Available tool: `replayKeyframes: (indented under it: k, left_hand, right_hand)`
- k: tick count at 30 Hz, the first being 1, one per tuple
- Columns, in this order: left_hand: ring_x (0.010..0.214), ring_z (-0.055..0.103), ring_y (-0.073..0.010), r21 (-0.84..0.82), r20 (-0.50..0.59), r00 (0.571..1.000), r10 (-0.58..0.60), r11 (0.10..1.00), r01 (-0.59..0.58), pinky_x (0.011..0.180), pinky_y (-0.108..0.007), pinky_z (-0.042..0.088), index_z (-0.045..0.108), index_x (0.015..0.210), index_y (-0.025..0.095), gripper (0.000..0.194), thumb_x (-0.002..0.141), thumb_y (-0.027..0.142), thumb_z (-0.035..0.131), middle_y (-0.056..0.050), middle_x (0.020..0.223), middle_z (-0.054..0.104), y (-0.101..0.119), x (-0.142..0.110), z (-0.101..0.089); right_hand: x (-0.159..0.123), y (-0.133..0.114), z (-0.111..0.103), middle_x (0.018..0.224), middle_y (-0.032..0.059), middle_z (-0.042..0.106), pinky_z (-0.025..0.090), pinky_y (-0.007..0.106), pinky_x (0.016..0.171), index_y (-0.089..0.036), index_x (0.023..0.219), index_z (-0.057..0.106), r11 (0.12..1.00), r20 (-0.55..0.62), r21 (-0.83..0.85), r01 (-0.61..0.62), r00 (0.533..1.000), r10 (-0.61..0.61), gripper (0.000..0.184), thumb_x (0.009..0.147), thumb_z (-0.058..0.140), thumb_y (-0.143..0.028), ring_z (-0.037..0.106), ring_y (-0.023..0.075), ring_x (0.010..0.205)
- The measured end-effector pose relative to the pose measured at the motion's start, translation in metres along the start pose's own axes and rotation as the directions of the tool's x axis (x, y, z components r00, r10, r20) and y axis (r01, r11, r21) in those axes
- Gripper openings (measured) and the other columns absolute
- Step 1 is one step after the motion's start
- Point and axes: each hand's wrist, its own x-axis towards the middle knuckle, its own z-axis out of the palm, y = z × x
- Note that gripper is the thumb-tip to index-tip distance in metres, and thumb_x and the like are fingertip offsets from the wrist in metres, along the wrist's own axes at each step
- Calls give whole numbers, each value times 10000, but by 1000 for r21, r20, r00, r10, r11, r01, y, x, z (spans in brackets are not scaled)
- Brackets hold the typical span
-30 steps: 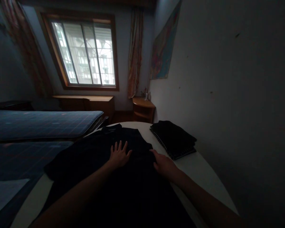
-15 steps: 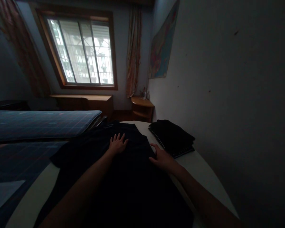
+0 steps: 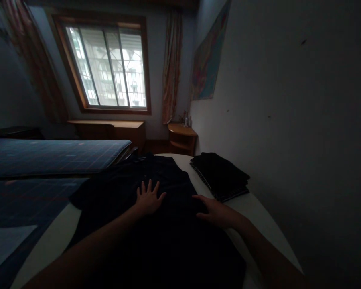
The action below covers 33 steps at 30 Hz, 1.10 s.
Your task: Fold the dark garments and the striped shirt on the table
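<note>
A dark navy short-sleeved shirt (image 3: 168,241) lies spread over a round white table (image 3: 267,224), its collar toward the far edge. My left hand (image 3: 149,199) rests flat on the middle of the shirt, fingers spread. At the shirt's right edge is my right hand (image 3: 218,212), thumb and forefinger apart, touching the cloth; its other fingers are partly hidden. Beyond it, a folded stack of dark clothes (image 3: 219,174) sits on the table's right side. The near part of the shirt is too dark to show detail.
To the left stand beds with blue checked mattresses (image 3: 54,156), close against the table. A wooden desk (image 3: 114,123) is below the window, and a corner shelf (image 3: 182,129) stands at the back. The wall (image 3: 289,140) runs along the right.
Both hands have slid toward me over the shirt, the right one also a little to the right. The shirt and the folded stack look the same; the view has shifted slightly.
</note>
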Motion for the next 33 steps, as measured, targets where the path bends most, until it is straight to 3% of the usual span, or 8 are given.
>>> replayKeyframes:
  k: [13,17,20,22,24,27,29,33]
  left_hand:
    - [1465,116,-444,-17,-39,999,33,999,-34,1141,-611,172,313,1535,267,745,919,686,292,-109,1617,204,-7,37,-5]
    - [1468,127,-426,-76,1,999,53,996,-52,1137,-604,196,330,1526,262,710,939,658,287,-110,1619,194,-8,32,-14]
    - [1473,188,-366,-122,14,991,135,984,-132,1149,-519,252,341,1512,204,665,955,569,345,-130,1612,222,-9,5,-23]
    - [1458,271,-301,-190,-15,967,254,949,-252,1157,-415,283,372,1482,144,662,932,508,430,-148,1594,270,-6,-25,-32]
    - [1386,403,-259,-264,-33,945,327,909,-324,1126,-367,345,442,1425,181,593,906,465,480,-110,1530,403,-1,-63,-43]
    - [1220,563,-243,-357,56,924,379,872,-336,1052,-366,424,539,1320,242,476,885,436,514,-79,1349,590,6,-118,-61]
    - [1140,609,-261,-391,157,866,475,835,-387,1031,-400,441,616,1197,265,409,835,454,591,-67,1267,645,7,-147,-68]
    - [1421,342,-341,-439,204,711,673,712,-548,1197,-542,175,525,1348,309,662,742,490,719,-61,1494,470,5,-176,-65]
  right_hand:
    - [19,-13,11,1221,105,648,464,363,940,-250,1430,439,974,-308,-191,-119,950,56,543,903,562,-206,622,243,1112]
    - [3,-34,6,1223,110,588,429,372,987,-213,1175,633,962,-368,-272,34,920,-137,321,855,637,-224,567,244,1128]
    - [-19,-56,7,1139,45,617,445,311,947,-237,989,677,915,-94,-115,388,912,-399,185,826,707,-318,584,193,1055]
    - [-32,-68,12,1150,22,624,454,287,926,-255,1011,679,854,121,16,521,846,-519,312,741,789,-363,586,185,1054]
    - [-41,-75,18,1202,33,614,453,306,940,-257,1079,669,834,265,53,550,797,-543,494,636,852,-375,573,214,1096]
    - [-49,-78,24,1324,83,558,426,368,1005,-235,1216,606,855,357,14,519,796,-489,713,566,876,-350,528,272,1193]
    - [-53,-78,25,1387,103,519,396,392,1048,-220,1265,569,864,366,0,504,804,-469,767,566,870,-312,485,290,1260]
    - [-56,-76,28,1326,66,582,423,359,1008,-227,1048,671,878,319,0,478,832,-453,450,625,824,-222,525,255,1219]
